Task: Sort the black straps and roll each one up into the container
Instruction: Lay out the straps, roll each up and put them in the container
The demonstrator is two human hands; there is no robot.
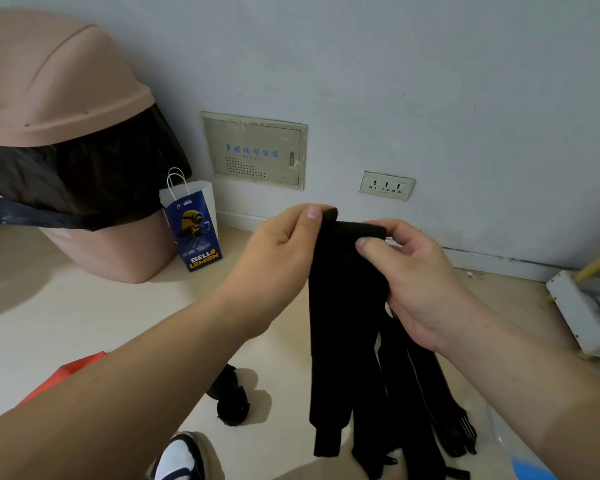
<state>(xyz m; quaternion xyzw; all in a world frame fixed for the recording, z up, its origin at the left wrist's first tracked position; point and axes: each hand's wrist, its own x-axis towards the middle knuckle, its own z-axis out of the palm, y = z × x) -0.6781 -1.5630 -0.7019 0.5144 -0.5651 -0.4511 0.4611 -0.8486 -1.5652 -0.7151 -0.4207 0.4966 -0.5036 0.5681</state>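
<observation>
A wide black strap (340,306) hangs in front of me, its top end folded over. My left hand (284,247) pinches the top left corner between thumb and fingers. My right hand (413,275) pinches the top right edge, and more black straps (413,393) hang beneath it down to the floor. Rolled black straps (231,398) lie on the floor below my left forearm. At the lower right edge shows part of a clear container with a blue piece (529,467).
A pink swing-lid bin (63,98) with a black liner stands at the left, with a blue paper bag (196,230) beside it. A red object (73,368) lies low on the left. A white rack (582,313) is at the right. My shoe (179,459) is below.
</observation>
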